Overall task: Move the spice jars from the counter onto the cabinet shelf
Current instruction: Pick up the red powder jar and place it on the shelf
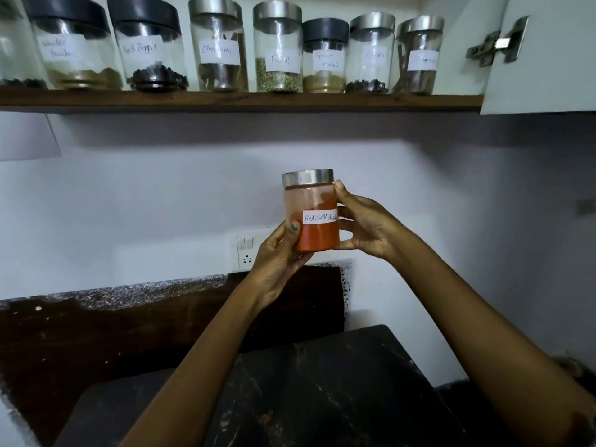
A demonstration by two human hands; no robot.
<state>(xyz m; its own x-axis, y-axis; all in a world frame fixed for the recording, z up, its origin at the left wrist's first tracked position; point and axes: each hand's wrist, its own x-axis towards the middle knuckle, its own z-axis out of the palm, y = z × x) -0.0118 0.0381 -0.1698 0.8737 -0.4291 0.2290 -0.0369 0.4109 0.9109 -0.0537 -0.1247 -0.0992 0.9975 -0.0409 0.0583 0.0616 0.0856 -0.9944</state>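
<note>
Both hands hold the chilli jar [312, 214] upright in the air, well below the shelf [242, 100]: the left hand [277, 256] has its grip clamped on the jar's lower left side, the right hand [364, 221] on its right side. A row of labelled jars [277, 46] crowds the shelf above it, the open cabinet door [545, 59] to their right. The dark tabletop [322, 388] lies below the jar, a wall socket [246, 250] just left of it.

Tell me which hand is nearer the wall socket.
Left. The left hand overlaps the socket in the view while gripping the chilli jar; the right hand holds the jar's far side.
</note>
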